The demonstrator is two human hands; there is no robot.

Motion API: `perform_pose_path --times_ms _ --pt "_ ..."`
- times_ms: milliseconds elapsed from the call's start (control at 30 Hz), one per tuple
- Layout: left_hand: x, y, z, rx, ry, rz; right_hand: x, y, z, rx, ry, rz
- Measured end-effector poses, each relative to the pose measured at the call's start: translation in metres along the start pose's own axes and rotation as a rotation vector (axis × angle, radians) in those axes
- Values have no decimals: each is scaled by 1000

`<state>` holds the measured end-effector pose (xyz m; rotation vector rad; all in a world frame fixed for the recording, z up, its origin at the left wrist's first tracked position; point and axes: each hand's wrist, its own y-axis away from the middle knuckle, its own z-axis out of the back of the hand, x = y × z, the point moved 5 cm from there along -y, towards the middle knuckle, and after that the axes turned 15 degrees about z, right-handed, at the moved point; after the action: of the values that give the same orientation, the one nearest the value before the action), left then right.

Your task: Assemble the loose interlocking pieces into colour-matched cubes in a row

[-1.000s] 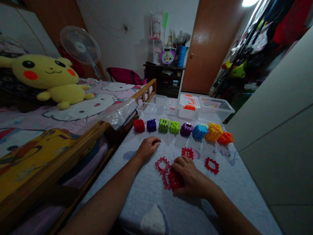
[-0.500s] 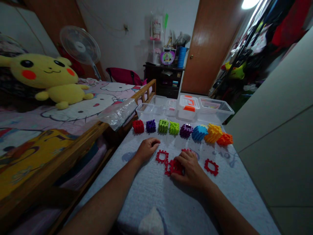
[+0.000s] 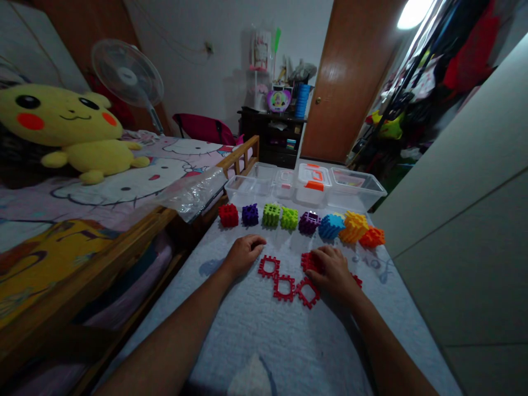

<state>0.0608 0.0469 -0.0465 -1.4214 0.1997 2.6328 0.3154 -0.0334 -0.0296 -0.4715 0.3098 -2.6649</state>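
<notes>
My right hand [image 3: 332, 269] is curled over a red notched plastic square [image 3: 310, 262], fingers and thumb closed on it near the cloth. Its far part is hidden under my fingers. Just in front of and left of that hand lie three red square frames with toothed edges: a left one [image 3: 269, 266], a middle one [image 3: 284, 287] and a tilted one [image 3: 307, 292]. Another red piece [image 3: 357, 281] is partly covered by my right wrist. On the cloth, left of the frames, my left hand [image 3: 246, 254] rests with loosely bent fingers, holding nothing.
Behind the hands stands a row of toothed blocks: red [image 3: 228, 215], dark blue [image 3: 249, 214], green, purple, light blue [image 3: 331, 226], yellow and orange [image 3: 372, 237]. Clear plastic boxes [image 3: 357, 190] stand behind them. A wooden bed rail [image 3: 144, 236] runs along the left, a pale cabinet [image 3: 466, 220] along the right.
My right hand has moved away and slightly right, uncovering red frames that lay under it. My left hand has stayed in place on the cloth. The whole view has shifted slightly.
</notes>
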Motion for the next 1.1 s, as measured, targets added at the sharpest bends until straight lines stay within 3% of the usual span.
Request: perform_pose_path --times_ms 100,300,533,633,733,800,1000,1100 --pt "-1 0 0 10 -2 2 5 0 -7 67 15 -18" --pt "-1 -1 -1 22 -8 9 7 -2 -7 76 -1 -32" --pt "2 -2 -1 24 -29 22 -37 16 50 -36 -12 -174" --pt "1 -2 -1 29 -27 29 -49 30 61 109 -71 -204" --pt "-1 -1 -1 29 -31 23 -47 39 53 326 -77 -249" --pt "-1 -1 -1 29 -36 19 -43 40 47 397 -66 -278" --pt "2 -1 -1 19 -43 17 -35 31 43 300 -202 -250" --pt "2 -2 -1 15 -43 13 -33 23 43 174 -131 -198"
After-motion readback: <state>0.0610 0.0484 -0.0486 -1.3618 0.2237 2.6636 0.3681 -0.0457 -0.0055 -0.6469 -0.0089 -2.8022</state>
